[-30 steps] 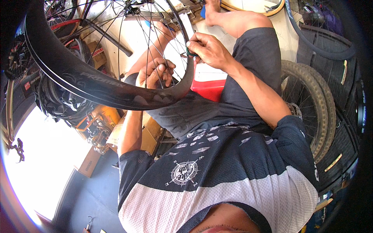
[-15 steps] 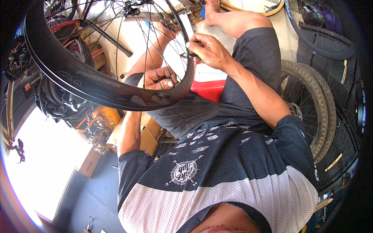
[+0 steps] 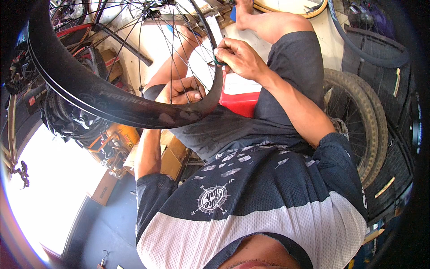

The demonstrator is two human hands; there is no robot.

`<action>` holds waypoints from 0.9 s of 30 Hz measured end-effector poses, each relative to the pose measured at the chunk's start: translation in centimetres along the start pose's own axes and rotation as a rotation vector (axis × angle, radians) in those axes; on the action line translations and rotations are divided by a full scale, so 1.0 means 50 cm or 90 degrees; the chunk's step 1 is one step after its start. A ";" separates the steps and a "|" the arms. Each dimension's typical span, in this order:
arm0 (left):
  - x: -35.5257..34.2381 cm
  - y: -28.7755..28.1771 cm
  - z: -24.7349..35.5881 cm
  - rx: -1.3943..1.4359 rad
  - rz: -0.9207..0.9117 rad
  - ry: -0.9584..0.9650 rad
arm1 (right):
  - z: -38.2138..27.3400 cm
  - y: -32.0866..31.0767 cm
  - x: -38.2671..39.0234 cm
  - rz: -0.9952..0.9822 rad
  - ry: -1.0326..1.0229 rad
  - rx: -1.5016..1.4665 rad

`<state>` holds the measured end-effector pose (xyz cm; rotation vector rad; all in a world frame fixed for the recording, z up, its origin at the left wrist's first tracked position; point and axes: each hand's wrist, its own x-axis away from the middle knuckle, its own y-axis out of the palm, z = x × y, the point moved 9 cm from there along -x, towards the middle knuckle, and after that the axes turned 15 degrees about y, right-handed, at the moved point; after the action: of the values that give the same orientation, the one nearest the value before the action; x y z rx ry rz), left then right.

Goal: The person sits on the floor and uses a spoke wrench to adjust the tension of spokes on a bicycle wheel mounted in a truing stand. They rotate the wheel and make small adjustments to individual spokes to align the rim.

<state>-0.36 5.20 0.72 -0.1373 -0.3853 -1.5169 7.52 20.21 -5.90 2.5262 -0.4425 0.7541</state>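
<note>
A bicycle wheel with a deep black rim and thin black spokes stands in front of me. It reaches from the upper left down to my lap, with its hub at the top. My left hand is inside the rim, fingers curled round a spoke close to the rim's inner edge. At the rim's right side, my right hand pinches a small dark green tool, probably a spoke wrench. The tool sits against the rim's inner edge by the spokes; its jaw is hidden by the fingers.
Below my right hand, a red and white box lies between my legs. Two knobby-tyred wheels lean at the right beside black tyres. Bike parts and a red frame tube crowd the upper left, with a yellow machine and cardboard boxes below.
The wheel has turned a little, its rim print sliding right and down toward my hands. My left hand has shifted slightly along the spokes, and more green shows on the tool.
</note>
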 end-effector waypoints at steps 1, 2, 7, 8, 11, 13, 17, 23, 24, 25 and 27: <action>-0.003 0.002 0.007 -0.016 -0.003 0.007 | 0.000 0.000 0.000 -0.001 0.005 0.000; -0.004 0.002 0.012 -0.033 -0.005 0.014 | 0.001 0.000 0.000 -0.002 0.010 0.000; 0.003 0.004 0.018 -0.088 0.023 0.010 | 0.006 -0.001 -0.004 0.011 -0.010 0.001; 0.004 0.004 0.020 -0.128 0.034 0.000 | 0.007 -0.001 -0.003 0.012 -0.010 -0.008; -0.006 0.012 0.044 -0.132 0.059 0.080 | 0.005 0.003 -0.003 0.002 0.003 0.009; 0.009 -0.007 0.007 0.016 0.136 0.031 | 0.006 0.001 -0.003 0.014 -0.004 0.000; 0.040 -0.035 -0.045 0.036 0.178 -0.096 | 0.009 -0.001 -0.005 0.005 -0.011 0.008; 0.011 -0.012 -0.079 0.035 0.113 -0.075 | 0.006 0.007 -0.004 -0.009 -0.015 0.013; 0.003 -0.001 -0.077 0.055 0.117 -0.075 | 0.007 0.005 -0.004 -0.007 -0.009 0.013; -0.003 0.005 -0.075 0.074 0.120 -0.075 | 0.007 0.003 -0.003 -0.005 -0.003 0.014; -0.007 0.000 -0.077 0.011 0.077 -0.099 | 0.007 0.000 -0.003 0.001 -0.005 0.014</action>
<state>0.24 4.28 -3.00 -0.2617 -0.5051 -1.3867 7.57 20.06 -6.25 2.5499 -0.4404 0.7535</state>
